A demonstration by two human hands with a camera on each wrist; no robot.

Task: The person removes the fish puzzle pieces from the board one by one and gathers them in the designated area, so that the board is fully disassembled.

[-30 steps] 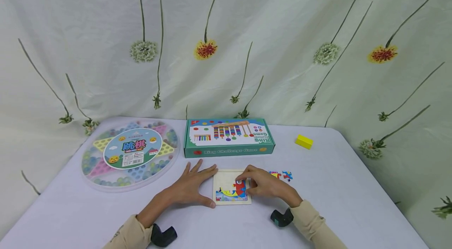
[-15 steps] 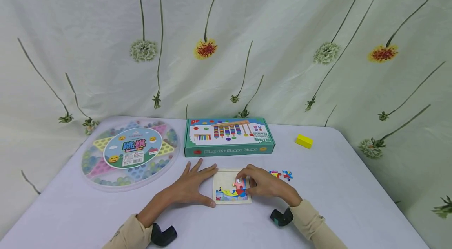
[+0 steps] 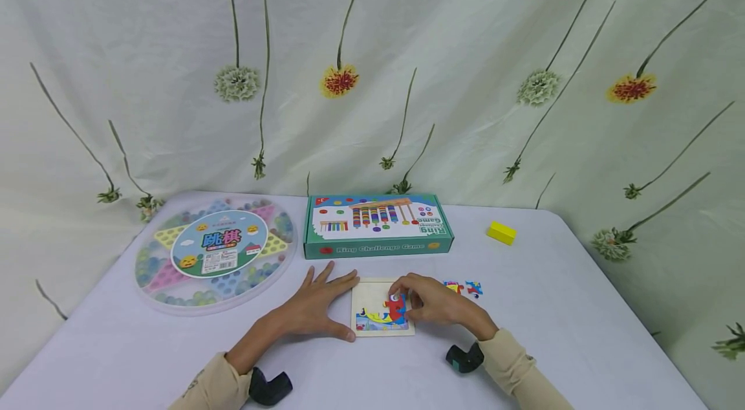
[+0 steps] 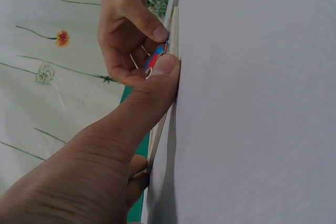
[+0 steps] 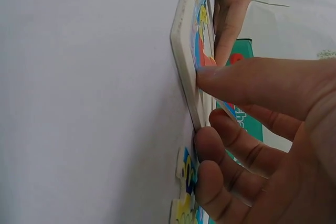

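In the head view my left hand (image 3: 317, 306) lies with spread, mostly straight fingers at the left side of a square wooden puzzle board (image 3: 367, 292). Its thumb (image 4: 157, 72) presses on the board's near edge in the left wrist view. My right hand (image 3: 433, 301) reaches over the board's right side and pinches a red puzzle piece (image 3: 397, 305) with an eye printed on it, tilted in the left wrist view. Fitted pieces (image 3: 372, 323) in blue, yellow and red cover the board's near part; its far part shows bare wood.
Loose puzzle pieces (image 3: 473, 288) lie right of the board, partly behind my right hand. Behind stands a green Ring Challenge Game box (image 3: 378, 248). A round Chinese checkers set (image 3: 218, 255) lies at the left, a yellow block (image 3: 501, 233) at the back right.
The red piece tilts under my right fingers: it shines pale with glare half a second ago and shows plain red now. My left hand and the board stay in place.
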